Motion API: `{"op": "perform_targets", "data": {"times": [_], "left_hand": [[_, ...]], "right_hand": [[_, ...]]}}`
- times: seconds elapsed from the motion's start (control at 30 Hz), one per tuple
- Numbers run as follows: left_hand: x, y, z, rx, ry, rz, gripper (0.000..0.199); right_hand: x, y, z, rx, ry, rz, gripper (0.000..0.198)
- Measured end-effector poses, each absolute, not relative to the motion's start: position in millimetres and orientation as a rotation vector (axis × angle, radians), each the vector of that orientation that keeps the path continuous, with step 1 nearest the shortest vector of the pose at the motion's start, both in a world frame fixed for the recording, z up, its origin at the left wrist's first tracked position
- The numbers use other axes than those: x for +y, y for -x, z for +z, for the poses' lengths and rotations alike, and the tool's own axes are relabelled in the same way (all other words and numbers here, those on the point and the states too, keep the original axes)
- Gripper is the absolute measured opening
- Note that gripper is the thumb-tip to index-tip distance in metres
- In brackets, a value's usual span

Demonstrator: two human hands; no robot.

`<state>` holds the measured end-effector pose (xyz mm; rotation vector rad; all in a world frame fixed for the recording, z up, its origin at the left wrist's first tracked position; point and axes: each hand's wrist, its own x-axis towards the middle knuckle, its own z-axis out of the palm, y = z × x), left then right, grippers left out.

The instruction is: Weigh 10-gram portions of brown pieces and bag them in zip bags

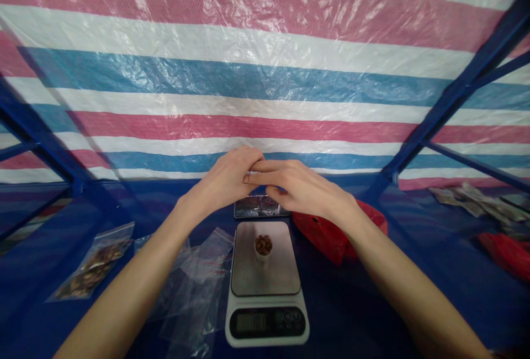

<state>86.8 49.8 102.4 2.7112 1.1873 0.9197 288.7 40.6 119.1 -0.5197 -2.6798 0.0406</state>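
My left hand and my right hand meet above the far end of a kitchen scale. The right index and middle fingers stretch across to touch the left hand; the right thumb sits apart below them. My left fingers bend away and are mostly hidden, so I cannot tell if they hold anything. A thin reddish line shows where the hands meet. On the steel plate stands a small clear cup of brown pieces. Just beyond the scale, below the hands, lies a dark phone-like slab.
Empty clear zip bags lie left of the scale. Further left is a zip bag of brownish pieces. A red plastic bag sits under my right forearm. Several packets and another red bag lie far right. Blue frame bars stand before a striped sheet.
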Motion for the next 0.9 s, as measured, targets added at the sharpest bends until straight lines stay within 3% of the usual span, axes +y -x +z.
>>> {"op": "perform_targets", "data": {"times": [0.13, 0.27, 0.5, 0.63, 0.73, 0.8, 0.9], "left_hand": [[43.3, -95.1, 102.8, 1.196, -2.936, 0.849, 0.017], [39.8, -97.5, 102.6, 1.221, -3.033, 0.741, 0.025], [33.3, -97.5, 104.5, 1.256, -3.066, 0.625, 0.020], [26.5, -94.9, 115.1, 1.211, -2.990, 0.792, 0.014], [21.1, -83.7, 119.4, 1.215, -2.925, 0.952, 0.009], [17.6, -71.6, 111.7, 1.259, -2.888, 1.008, 0.006], [12.1, -53.0, 80.0, 1.339, -2.854, 0.940, 0.008]], "right_hand": [[39.1, -280.6, 108.1, -2.726, 0.667, -0.051, 0.027], [39.6, -275.7, 100.0, -2.738, 0.658, -0.105, 0.022], [30.2, -277.1, 104.7, -2.773, 0.669, -0.113, 0.022], [15.3, -281.9, 120.9, -2.736, 0.605, -0.079, 0.025], [-2.7, -292.6, 131.6, -2.559, 0.480, -0.005, 0.040], [-15.6, -302.2, 128.9, -2.390, 0.469, 0.070, 0.046], [-29.9, -316.7, 102.7, -2.165, 0.646, 0.234, 0.036]]}}
